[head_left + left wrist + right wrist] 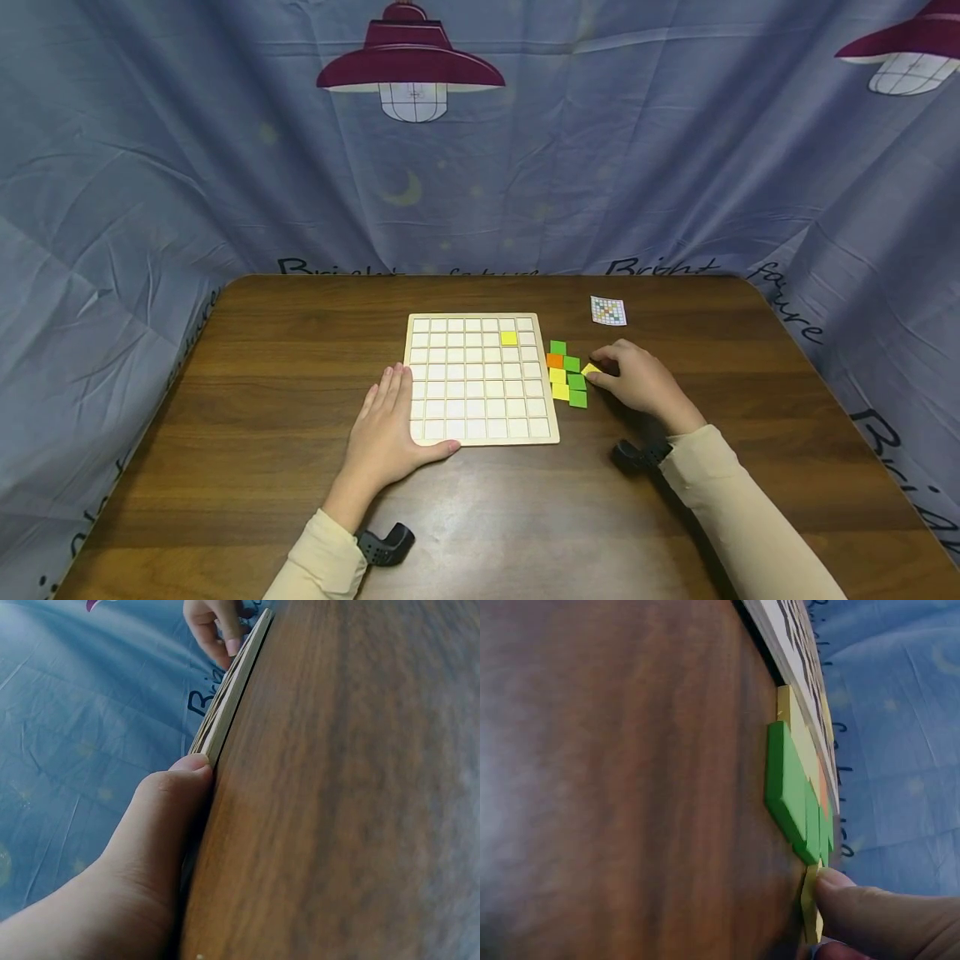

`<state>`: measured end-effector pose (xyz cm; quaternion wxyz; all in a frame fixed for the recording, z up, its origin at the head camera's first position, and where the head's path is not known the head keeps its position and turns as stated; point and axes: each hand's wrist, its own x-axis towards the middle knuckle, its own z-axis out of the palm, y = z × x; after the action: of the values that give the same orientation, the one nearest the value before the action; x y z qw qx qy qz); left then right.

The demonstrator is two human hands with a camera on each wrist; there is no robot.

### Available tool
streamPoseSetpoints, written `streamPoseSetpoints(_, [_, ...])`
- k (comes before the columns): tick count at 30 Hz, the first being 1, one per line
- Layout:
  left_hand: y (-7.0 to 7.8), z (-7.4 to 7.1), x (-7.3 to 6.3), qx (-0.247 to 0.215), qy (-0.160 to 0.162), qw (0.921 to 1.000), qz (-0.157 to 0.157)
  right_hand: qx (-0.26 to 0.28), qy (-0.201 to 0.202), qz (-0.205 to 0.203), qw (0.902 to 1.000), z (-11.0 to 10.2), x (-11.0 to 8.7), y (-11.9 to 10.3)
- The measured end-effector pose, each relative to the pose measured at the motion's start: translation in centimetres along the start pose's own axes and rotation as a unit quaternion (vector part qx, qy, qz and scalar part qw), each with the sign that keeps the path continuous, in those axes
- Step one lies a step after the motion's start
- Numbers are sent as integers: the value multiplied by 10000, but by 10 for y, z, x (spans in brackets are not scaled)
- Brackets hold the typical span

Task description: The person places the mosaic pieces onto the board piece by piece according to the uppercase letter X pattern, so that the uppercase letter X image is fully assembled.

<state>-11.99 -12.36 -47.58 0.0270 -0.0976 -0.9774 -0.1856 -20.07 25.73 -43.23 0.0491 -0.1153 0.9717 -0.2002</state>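
A pale wooden grid board (pixel 476 388) lies on the table, with one yellow tile (pixel 509 338) in a cell near its top right. My left hand (pixel 386 442) rests at the board's lower left corner, fingers straight along the left side and thumb (pixel 187 766) against the near edge. Just right of the board, my right hand (pixel 641 382) pinches another yellow tile (pixel 810 904) between thumb and fingers. That tile is beside a cluster of loose tiles: several green tiles (pixel 577 382), two yellow tiles (pixel 559 391) and an orange tile (pixel 555 361).
A small printed card (pixel 608 311) with a coloured grid pattern lies behind the right hand. The brown wooden table (pixel 225 467) ends at a blue curtain (pixel 525 192) at the back and sides. Each wrist wears a black band (pixel 386 546).
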Motion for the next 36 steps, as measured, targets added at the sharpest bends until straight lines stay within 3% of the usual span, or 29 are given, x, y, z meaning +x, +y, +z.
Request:
streamPoseSetpoints(5, [0, -1, 0, 4, 41, 10000, 11, 175, 75, -87, 9998, 2, -4, 5])
streamPoseSetpoints(10, [0, 0, 1, -12, 55, 10000, 12, 554, -27, 72, 9984, 2, -1, 9])
streamPoseSetpoints(16, [-1, 1, 1, 21, 62, 10000, 21, 1063, 451, 155, 9932, 4, 11, 6])
streamPoseSetpoints(19, [-1, 1, 1, 31, 66, 10000, 17, 1317, 510, 174, 9898, 5, 20, -8])
streamPoseSetpoints(29, [-1, 2, 1, 15, 50, 10000, -9, 1884, -79, -61, 9820, 26, 52, -73])
streamPoseSetpoints(36, [-2, 1, 1, -31, 44, 10000, -27, 1944, -319, -241, 9801, 38, 64, -100])
